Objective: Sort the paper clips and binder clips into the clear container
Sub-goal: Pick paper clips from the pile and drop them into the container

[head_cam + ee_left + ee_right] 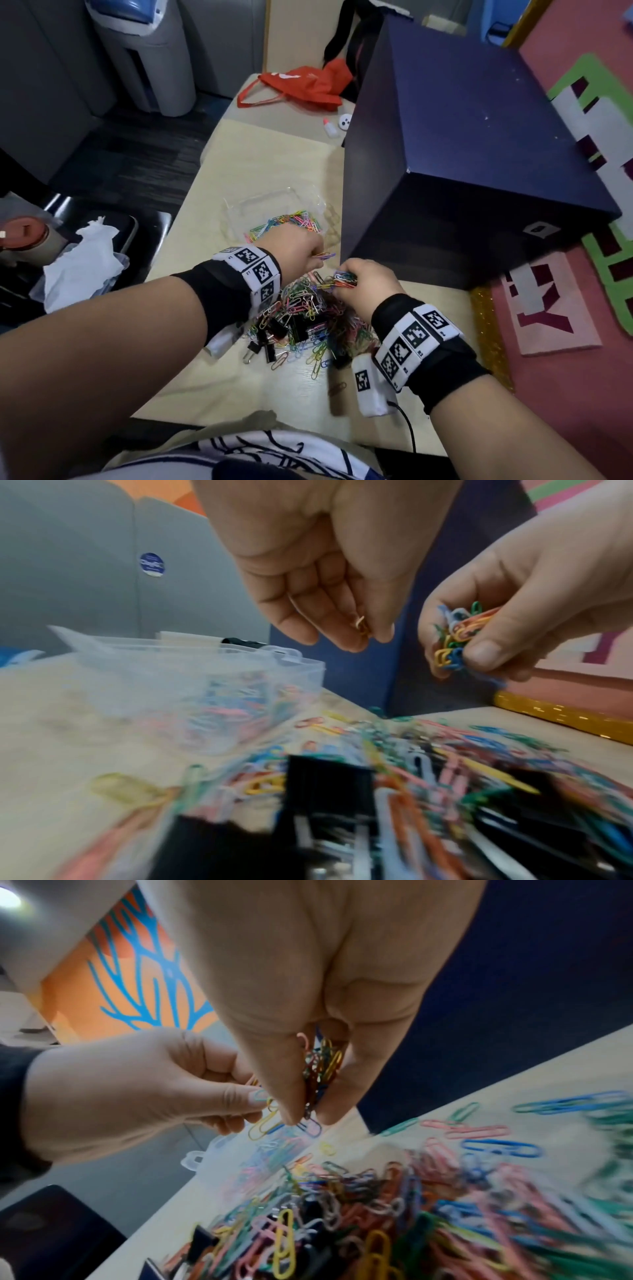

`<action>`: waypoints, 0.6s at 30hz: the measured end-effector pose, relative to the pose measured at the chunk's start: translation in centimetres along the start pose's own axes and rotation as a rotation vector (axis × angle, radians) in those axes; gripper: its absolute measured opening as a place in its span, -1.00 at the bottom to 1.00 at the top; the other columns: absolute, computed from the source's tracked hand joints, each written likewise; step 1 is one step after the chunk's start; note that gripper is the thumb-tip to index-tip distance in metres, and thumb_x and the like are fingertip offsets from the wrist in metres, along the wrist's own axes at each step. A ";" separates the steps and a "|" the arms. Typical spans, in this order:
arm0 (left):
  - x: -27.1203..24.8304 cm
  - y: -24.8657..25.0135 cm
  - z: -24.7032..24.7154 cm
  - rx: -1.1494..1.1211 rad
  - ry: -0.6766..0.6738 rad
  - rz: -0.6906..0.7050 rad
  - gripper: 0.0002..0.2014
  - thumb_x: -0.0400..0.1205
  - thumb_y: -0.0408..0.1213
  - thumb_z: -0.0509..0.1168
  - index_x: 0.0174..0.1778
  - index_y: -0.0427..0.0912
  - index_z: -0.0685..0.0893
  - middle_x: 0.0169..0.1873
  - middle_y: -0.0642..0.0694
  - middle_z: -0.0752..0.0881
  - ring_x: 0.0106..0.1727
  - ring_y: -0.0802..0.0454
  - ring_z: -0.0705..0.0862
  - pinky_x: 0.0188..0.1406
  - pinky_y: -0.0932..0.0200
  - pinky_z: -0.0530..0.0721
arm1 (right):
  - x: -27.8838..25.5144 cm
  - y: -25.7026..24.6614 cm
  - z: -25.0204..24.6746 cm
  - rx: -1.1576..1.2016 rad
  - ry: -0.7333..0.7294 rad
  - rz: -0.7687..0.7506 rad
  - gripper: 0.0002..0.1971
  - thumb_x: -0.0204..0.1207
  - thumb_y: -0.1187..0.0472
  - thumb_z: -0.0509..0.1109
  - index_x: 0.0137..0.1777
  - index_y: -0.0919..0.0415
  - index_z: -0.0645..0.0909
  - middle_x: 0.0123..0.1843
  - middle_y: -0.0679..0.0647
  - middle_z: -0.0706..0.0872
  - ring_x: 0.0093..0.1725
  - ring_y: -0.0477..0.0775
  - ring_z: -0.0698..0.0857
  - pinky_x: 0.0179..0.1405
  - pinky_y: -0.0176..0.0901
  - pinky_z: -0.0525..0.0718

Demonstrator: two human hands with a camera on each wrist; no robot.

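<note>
Dim, even indoor light; wrist views motion-blurred below; edges distorted.

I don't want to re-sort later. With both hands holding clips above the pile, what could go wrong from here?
1. The right hand grips a thick bunch of paper clips; some poke past the fingers and may drop back onto the pile.
2. The left hand pinches only a few clips short of the container; they could land on the table.
3. Black binder clips lie tangled in the pile and might get carried along.
</note>
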State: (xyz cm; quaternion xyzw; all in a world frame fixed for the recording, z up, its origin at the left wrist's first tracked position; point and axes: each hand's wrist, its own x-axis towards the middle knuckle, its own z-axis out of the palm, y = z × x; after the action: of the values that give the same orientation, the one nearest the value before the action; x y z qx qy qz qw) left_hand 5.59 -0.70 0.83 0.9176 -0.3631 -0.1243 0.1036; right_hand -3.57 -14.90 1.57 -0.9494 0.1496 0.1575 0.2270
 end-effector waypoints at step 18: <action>0.2 -7.6 -1.8 -0.139 0.052 -0.275 -0.61 0.64 -0.29 0.25 0.41 -0.05 0.58 0.24 -0.06 0.72 0.25 -0.06 0.66 0.27 0.07 0.61 | 6.5 -7.1 -1.6 0.073 0.021 -0.031 -0.59 0.62 0.20 0.31 0.47 0.07 0.46 0.49 0.11 0.50 0.37 0.14 0.57 0.39 -0.11 0.46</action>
State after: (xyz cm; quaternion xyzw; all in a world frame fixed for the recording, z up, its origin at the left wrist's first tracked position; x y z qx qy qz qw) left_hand 11.14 4.78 0.37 0.9522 -0.2216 -0.1384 0.1583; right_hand 5.22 -10.99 3.23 -0.9441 0.1430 0.1386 0.2626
